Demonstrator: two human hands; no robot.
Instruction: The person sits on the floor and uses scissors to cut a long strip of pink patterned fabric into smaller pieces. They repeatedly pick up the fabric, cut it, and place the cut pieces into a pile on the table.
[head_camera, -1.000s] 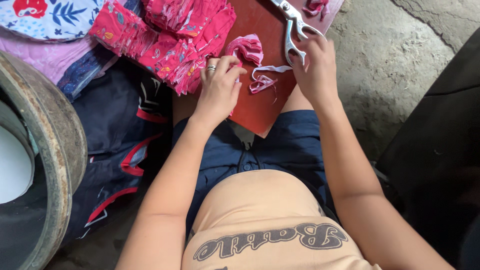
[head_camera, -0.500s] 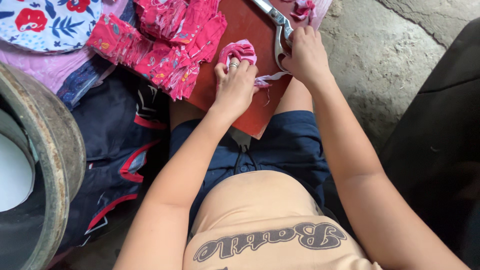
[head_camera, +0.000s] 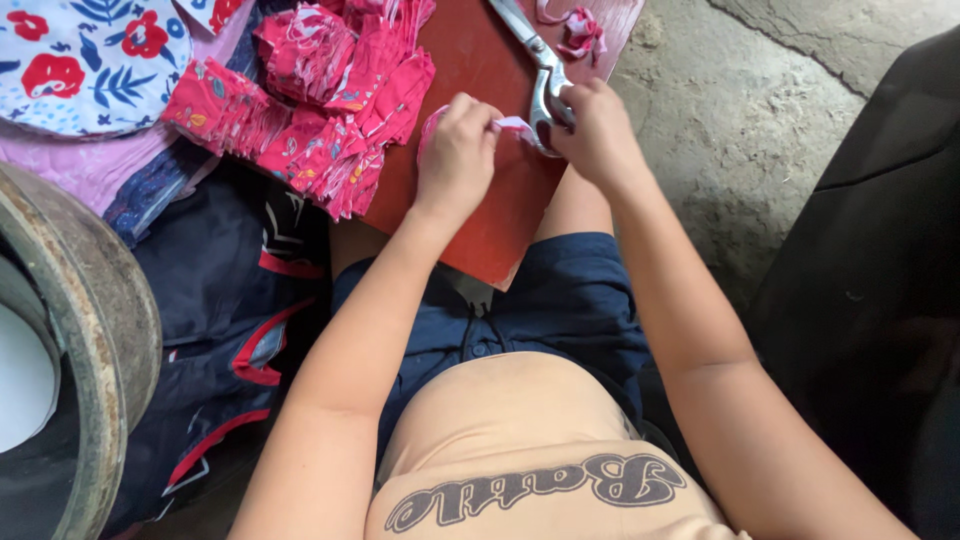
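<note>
My left hand (head_camera: 456, 152) presses down on a small stack of pink fabric pieces (head_camera: 432, 122) on a red-brown board (head_camera: 490, 215) across my lap; the stack is mostly hidden under my fingers. A thin pink strip (head_camera: 514, 124) runs from that hand to the scissors. My right hand (head_camera: 595, 135) grips the handles of large metal scissors (head_camera: 530, 55), whose blades point up and left along the board.
A pile of red patterned fabric pieces (head_camera: 320, 110) lies on the board's left side. Pink scraps (head_camera: 580, 30) sit at the board's top. Floral cloth (head_camera: 90, 50), dark navy garments (head_camera: 240, 300) and a round metal rim (head_camera: 95, 330) are left; concrete floor (head_camera: 740, 130) right.
Both hands have moved up the board and closer together. My right hand went from touching the scissor handles to gripping them; the left hand now covers the pink stack.
</note>
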